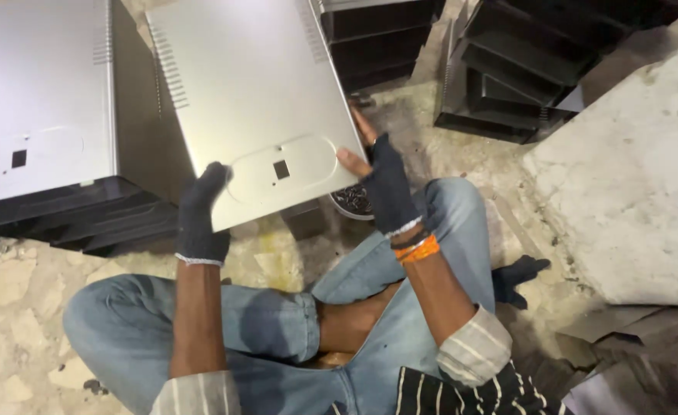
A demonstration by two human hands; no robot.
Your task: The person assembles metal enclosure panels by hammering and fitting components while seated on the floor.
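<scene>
A grey sheet-metal panel (pixel 254 84) with vent slots, an oval embossing and a small square hole is held tilted in front of me. My left hand (pixel 201 215), in a dark fingerless glove, grips the panel's near left corner. My right hand (pixel 381 180), gloved the same way with orange bands at the wrist, holds the near right corner, thumb on top. I sit cross-legged on the floor in blue jeans (pixel 277 323).
A stack of similar grey panels (pixel 39 100) sits on dark trays at the left. Black metal trays (pixel 523 69) are piled at the back right. A small round bowl (pixel 352 201) lies under the panel. A concrete slab (pixel 631 177) stands at the right, a loose dark glove (pixel 517 275) by it.
</scene>
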